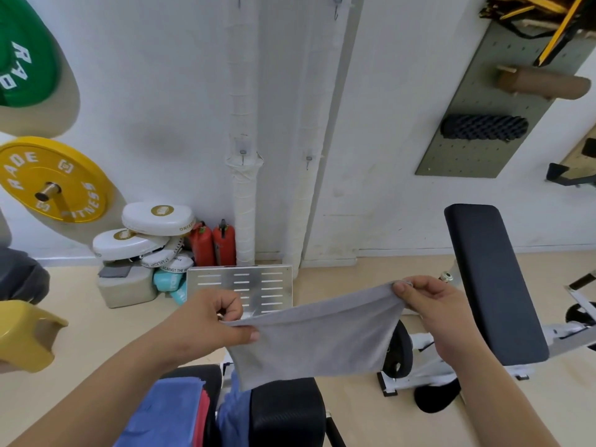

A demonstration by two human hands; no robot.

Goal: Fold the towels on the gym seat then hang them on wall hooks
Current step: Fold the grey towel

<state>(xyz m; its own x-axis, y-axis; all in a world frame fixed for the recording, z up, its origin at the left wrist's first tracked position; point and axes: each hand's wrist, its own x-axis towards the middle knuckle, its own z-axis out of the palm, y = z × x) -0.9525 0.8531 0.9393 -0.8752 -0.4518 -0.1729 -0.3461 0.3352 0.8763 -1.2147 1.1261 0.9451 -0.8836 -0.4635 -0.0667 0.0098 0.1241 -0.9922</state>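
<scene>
A grey towel (317,338) hangs stretched in the air between my hands, above the black gym seat (287,411). My left hand (209,321) pinches its left top corner between thumb and curled fingers. My right hand (432,304) pinches the right top corner, held a little higher. A blue towel (167,411) lies folded on the seat at lower left, with a red towel (201,417) edge showing beside it. Another blue towel (233,411) hangs in the gap by the seat. Small wall hooks (243,154) (308,160) sit on the white wall ahead, with a third hook (336,8) higher up.
A black bench pad (490,282) on a white frame stands to the right. White pads (145,233), red canisters (214,243) and a metal plate (240,285) sit by the wall. Yellow (51,179) and green (22,53) weight plates hang left. A yellow kettlebell (25,333) is near left.
</scene>
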